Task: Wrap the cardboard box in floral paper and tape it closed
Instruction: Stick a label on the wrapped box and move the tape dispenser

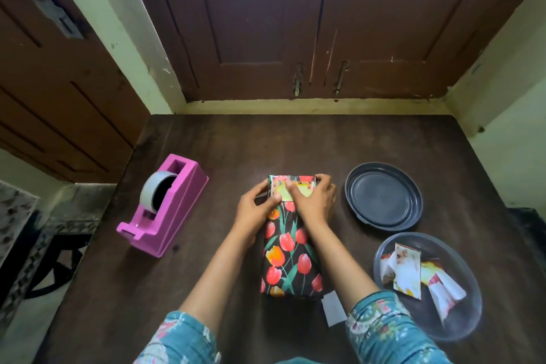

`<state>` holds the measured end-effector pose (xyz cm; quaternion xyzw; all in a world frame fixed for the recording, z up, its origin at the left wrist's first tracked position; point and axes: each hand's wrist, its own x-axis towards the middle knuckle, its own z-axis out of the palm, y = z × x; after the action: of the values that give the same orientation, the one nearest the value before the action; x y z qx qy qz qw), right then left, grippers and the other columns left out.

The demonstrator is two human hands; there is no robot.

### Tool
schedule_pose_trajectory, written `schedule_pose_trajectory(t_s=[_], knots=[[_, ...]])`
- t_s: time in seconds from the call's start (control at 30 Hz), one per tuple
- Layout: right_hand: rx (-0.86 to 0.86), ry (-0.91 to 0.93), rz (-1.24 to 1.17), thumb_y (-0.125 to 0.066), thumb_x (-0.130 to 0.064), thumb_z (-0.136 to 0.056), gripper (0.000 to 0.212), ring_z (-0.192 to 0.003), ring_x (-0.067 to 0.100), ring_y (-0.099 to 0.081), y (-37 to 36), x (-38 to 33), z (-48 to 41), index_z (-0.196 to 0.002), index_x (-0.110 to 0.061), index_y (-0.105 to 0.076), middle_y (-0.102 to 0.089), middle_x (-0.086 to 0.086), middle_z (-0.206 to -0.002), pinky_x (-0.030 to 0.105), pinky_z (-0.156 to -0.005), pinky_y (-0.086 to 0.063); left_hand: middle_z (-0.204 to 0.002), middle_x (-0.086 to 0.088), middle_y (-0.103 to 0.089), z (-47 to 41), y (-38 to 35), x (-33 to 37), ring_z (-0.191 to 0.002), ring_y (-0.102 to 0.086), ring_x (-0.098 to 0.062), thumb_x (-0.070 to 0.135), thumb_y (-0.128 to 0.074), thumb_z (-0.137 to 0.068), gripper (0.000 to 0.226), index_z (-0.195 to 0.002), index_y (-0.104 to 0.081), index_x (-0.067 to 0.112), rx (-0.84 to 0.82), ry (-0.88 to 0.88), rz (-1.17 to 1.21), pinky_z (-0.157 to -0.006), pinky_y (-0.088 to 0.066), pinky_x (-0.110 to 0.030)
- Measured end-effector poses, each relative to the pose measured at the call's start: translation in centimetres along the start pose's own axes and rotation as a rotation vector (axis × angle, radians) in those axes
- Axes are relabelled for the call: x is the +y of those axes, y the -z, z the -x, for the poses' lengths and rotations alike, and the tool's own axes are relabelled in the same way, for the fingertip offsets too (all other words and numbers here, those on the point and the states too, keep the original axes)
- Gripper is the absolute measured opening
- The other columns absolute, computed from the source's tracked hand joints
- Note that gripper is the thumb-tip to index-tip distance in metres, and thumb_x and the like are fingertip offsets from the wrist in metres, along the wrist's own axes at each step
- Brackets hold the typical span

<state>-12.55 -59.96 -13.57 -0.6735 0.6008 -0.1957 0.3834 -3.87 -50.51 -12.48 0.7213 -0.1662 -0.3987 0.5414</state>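
Near the middle of the dark wooden surface point(206, 139) lies the long cardboard box in black floral paper point(288, 257), and both hands are on its far end: the left hand point(257, 206) pinches the corner, and the fingers point(291, 186) of the right hand point(314, 201) press a flap flat. It looks light and stiff, though the glossy paper may slip and crease, so hold it by the edges. Left sits the pink plastic tape dispenser point(165, 207).
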Motion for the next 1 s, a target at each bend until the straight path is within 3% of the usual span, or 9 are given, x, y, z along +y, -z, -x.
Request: schedule_pose_trajectory(t_s=[0.13,0.27,0.43,0.57,0.63,0.77,0.9,1.0], knots=[[-0.004,0.035,-0.133,-0.070,-0.035,-0.080,0.046,-0.109,0.027,-0.051,0.4,0.6,-0.2,-0.114,-0.013,-0.048,-0.050,0.009,-0.120,0.036,-0.089,-0.041,-0.120,0.005,-0.058,0.2,0.0,0.0,-0.108,-0.059,-0.012,0.021,-0.068,-0.086,0.054,-0.136,-0.049,0.016,0.023,-0.021,-0.044,-0.098,-0.048,-0.038],[-0.078,0.084,-0.329,-0.066,-0.023,-0.086,0.030,-0.101,0.018,-0.059,1.9,2.0,-0.4,-0.113,-0.012,-0.059,-0.060,0.006,-0.115,0.027,-0.085,-0.046,-0.133,-0.005,-0.056,0.1,-0.3,-0.1,-0.109,-0.060,-0.017,0.021,-0.066,-0.087,0.054,-0.137,-0.048,0.018,0.053,0.019,-0.026,-0.093,-0.052,-0.040],[-0.239,0.088,-0.441,-0.052,-0.019,-0.095,0.030,-0.111,0.018,-0.057,3.8,3.0,-0.4,-0.123,-0.010,-0.059,-0.061,0.009,-0.124,0.036,-0.098,-0.046,-0.132,-0.005,-0.055,0.0,-0.3,0.0,-0.101,-0.062,-0.014,0.019,-0.065,-0.088,0.052,-0.137,-0.048,0.020,0.059,0.055,-0.008,-0.080,-0.056,-0.029],[-0.259,0.037,-0.361,-0.066,-0.037,-0.085,0.057,-0.117,0.015,-0.052,2.8,2.4,1.2,-0.134,-0.016,-0.047,-0.054,0.002,-0.128,0.036,-0.100,-0.044,-0.132,-0.004,-0.057,0.1,-0.4,0.0,-0.106,-0.062,-0.015,0.019,-0.066,-0.086,0.052,-0.136,-0.050,0.018,0.068,0.043,-0.006,-0.088,-0.055,-0.035],[-0.231,0.044,-0.360,-0.070,-0.030,-0.082,0.062,-0.119,0.018,-0.051,2.7,2.4,1.5,-0.137,-0.014,-0.045,-0.054,0.004,-0.131,0.036,-0.101,-0.043,-0.132,-0.005,-0.057,0.1,-0.4,0.0,-0.108,-0.061,-0.017,0.020,-0.067,-0.086,0.052,-0.135,-0.051,0.018,0.070,0.048,-0.014,-0.091,-0.053,-0.040],[-0.289,-0.007,-0.473,-0.062,-0.011,-0.088,0.051,-0.118,0.020,-0.052,3.6,2.5,1.0,-0.136,-0.007,-0.046,-0.054,0.009,-0.131,0.039,-0.102,-0.043,-0.133,-0.004,-0.056,0.1,-0.3,0.1,-0.109,-0.061,-0.019,0.021,-0.066,-0.086,0.054,-0.137,-0.049,0.018,0.050,0.064,-0.009,-0.090,-0.054,-0.040],[-0.366,-0.094,-0.564,-0.056,-0.006,-0.091,0.050,-0.122,0.028,-0.051,4.1,2.5,0.6,-0.139,-0.009,-0.043,-0.048,0.013,-0.139,0.047,-0.101,-0.044,-0.133,-0.004,-0.056,0.0,-0.3,0.0,-0.108,-0.062,-0.019,0.021,-0.065,-0.087,0.053,-0.138,-0.048,0.018,0.041,0.074,-0.003,-0.088,-0.055,-0.040],[-0.407,-0.095,-0.583,-0.053,-0.001,-0.092,0.048,-0.123,0.029,-0.050,4.6,2.3,0.5,-0.139,-0.007,-0.042,-0.049,0.014,-0.137,0.046,-0.101,-0.043,-0.133,-0.004,-0.055,0.0,-0.4,0.1,-0.106,-0.062,-0.017,0.019,-0.064,-0.088,0.052,-0.138,-0.047,0.018,0.043,0.076,0.009,-0.087,-0.056,-0.037]])
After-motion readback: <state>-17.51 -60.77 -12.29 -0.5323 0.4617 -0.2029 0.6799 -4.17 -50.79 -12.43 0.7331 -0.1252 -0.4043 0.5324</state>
